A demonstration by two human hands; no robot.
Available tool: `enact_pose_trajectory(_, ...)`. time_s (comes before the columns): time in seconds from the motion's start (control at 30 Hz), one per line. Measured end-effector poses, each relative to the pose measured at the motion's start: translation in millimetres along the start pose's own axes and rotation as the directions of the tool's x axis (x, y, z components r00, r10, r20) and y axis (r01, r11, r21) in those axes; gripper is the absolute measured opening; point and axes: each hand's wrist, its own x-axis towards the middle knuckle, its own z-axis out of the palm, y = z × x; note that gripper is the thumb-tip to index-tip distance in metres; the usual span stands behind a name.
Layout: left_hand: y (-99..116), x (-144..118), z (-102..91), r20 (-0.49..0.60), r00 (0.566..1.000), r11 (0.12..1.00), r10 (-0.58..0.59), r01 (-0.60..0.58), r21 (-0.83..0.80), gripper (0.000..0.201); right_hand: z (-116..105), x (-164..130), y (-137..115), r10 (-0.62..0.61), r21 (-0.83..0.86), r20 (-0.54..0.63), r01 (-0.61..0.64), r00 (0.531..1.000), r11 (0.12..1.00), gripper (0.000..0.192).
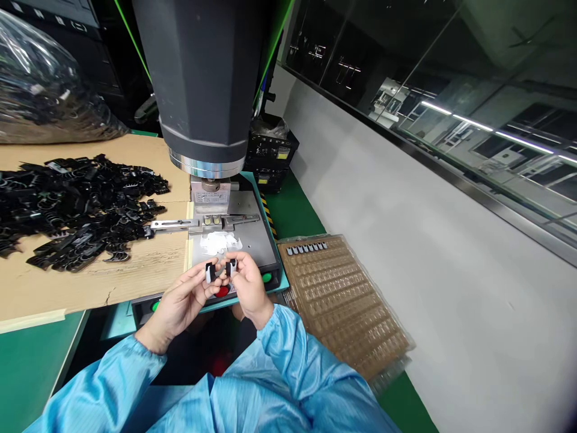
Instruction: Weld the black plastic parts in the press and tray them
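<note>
Press: a big dark machine head [205,78] hangs over a small metal fixture [211,221] at the back of the grey plate [256,243].
Counter: green top [27,361], with a cardboard sheet [90,270] laid on it left of the press.
Heap: loose black parts [76,204] spread across the cardboard; a clear bag [40,84] of more lies behind them.
Tray: brownish pocketed tray [347,300] on the right of the press, a short row of small pieces [306,247] along its far edge.
White scrap: a crumpled white bit [219,242] on the plate, just beyond the hands.
Left hand [183,300]: grip closed on a clip [210,272], black and white, held up between thumb and fingers.
Right hand [247,282]: grip closed on a second clip [231,267], pinched at the fingertips, just beside the first, in front of the plate.
Buttons: a red button [220,292] shows under the hands, a green one [267,277] to the right.
Sleeves: light blue [288,361].
</note>
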Motion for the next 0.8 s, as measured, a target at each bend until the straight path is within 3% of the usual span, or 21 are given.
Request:
enact_pose_trajectory(0.13, -1, 0, 0.6, 0.003, 1.0, 0.999, 0.007, -0.007, 0.04, 0.048, -3, 0, 2, -0.023, -0.054, 0.009, 0.023, 1.0, 0.998, 0.041)
enact_pose_trajectory(0.23, -5, 1, -0.7, -0.014, 0.998, 0.993, 0.06, -0.058, 0.107, 0.05, -7, -1, 2, -0.091, -0.198, 0.004, 0.09, 0.996, 0.976, 0.034)
enact_pose_trajectory(0.4, -15, 5, -8.0, -0.025, 0.978, 0.942, 0.206, -0.191, 0.277, 0.049, -6, -6, -9, -0.188, -0.546, -0.016, 0.149, 0.982, 0.825, 0.018)
enact_pose_trajectory(0.6, -19, 7, -14.7, 0.053, 0.942, 0.8, 0.331, -0.31, 0.514, 0.046, -1, -9, -19, -0.194, -0.624, -0.027, 0.135, 0.981, 0.77, 0.01)
enact_pose_trajectory(0.8, -17, 7, -13.9, 0.138, 0.89, 0.677, 0.435, -0.424, 0.602, 0.039, -3, -9, -21, -0.19, -0.664, -0.028, 0.124, 0.981, 0.737, 0.01)
